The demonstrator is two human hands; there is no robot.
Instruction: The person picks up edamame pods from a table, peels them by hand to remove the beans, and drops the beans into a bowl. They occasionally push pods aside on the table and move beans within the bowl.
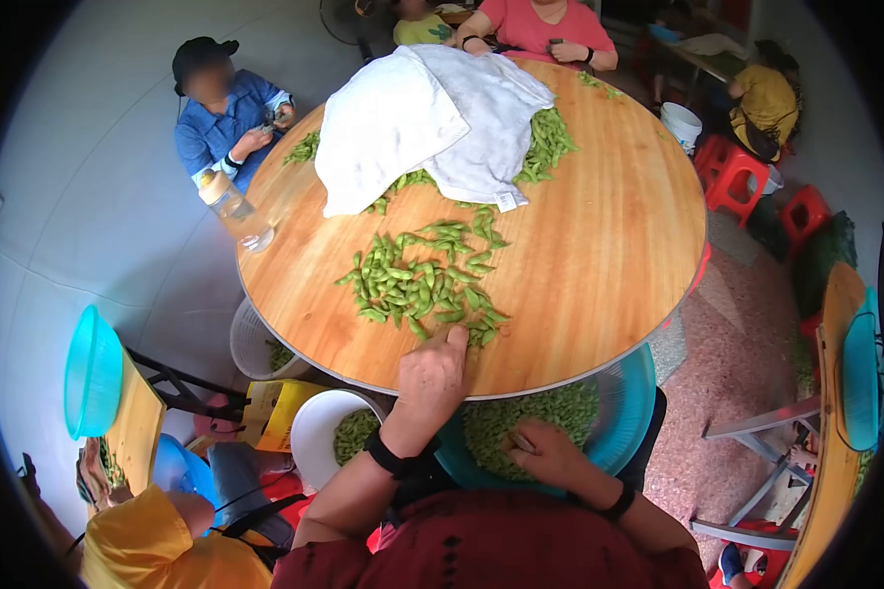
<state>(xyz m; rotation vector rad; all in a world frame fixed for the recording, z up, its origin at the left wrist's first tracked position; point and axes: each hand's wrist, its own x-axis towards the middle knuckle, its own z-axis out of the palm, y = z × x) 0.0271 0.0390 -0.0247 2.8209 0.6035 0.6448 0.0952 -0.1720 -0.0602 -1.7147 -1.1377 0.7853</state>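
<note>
Green soybean pods (413, 280) lie in a loose pile on the near part of the round wooden table (599, 265). My left hand (432, 373) is at the table's near edge, back upward, its curled fingers against the closest pods; its fingertips are partly hidden. Below the edge, my right hand (550, 455) is closed over a teal basin (631, 402) that holds many green pieces (496, 422). A small greyish thing shows at its fingers, too small to name. White towels (393, 128) cover a larger heap of pods (548, 145) farther back.
A water bottle (236, 211) stands at the table's left edge. Beneath are a white bucket (314, 437) and a pale basket (250, 339). People sit around, one in blue (221, 123), one in pink (550, 25), one in yellow (138, 540) close on my left. Red stools (732, 177) stand right.
</note>
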